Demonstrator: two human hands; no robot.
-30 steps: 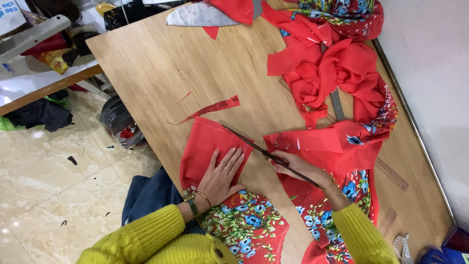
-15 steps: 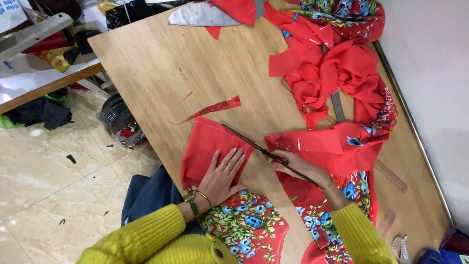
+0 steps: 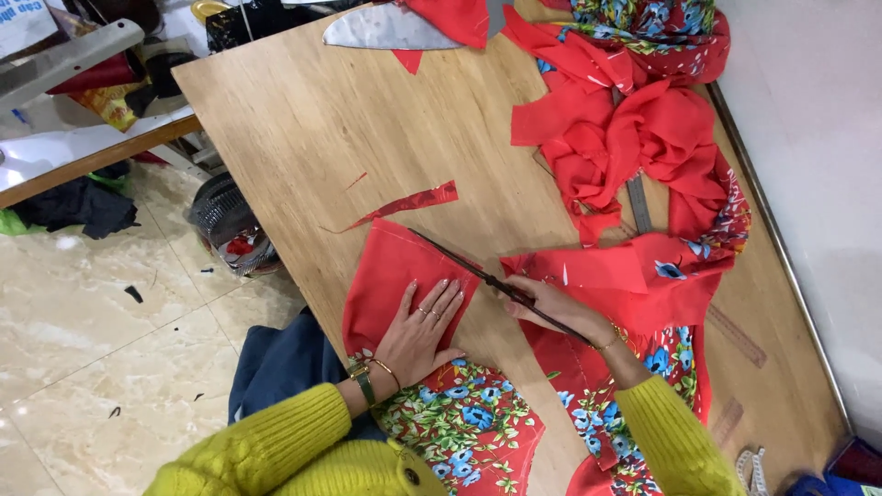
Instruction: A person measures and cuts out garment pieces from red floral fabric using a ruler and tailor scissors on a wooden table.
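Wooden table point(image 3: 303, 119), pale oak grain, runs diagonally across the view; a white wall lies along its right edge. Tiled floor point(image 3: 83, 331) to the left, cream and glossy, flecked with dark scraps.

Heap of red cloth point(image 3: 643, 138) at the far right of the table, crumpled, part of it printed with blue flowers. Red fabric piece point(image 3: 390, 276) lies flat at the near table edge, plain red, its floral end hanging toward the person. A thin red offcut strip point(image 3: 409, 200) lies just beyond it.

Left hand point(image 3: 418, 335): open, palm down, fingers spread, pressing the red fabric piece flat. Right hand point(image 3: 551, 308): closed around the handles of long dark scissors point(image 3: 478, 271), blades lying along the piece's right edge. Yellow knit sleeves on both arms.
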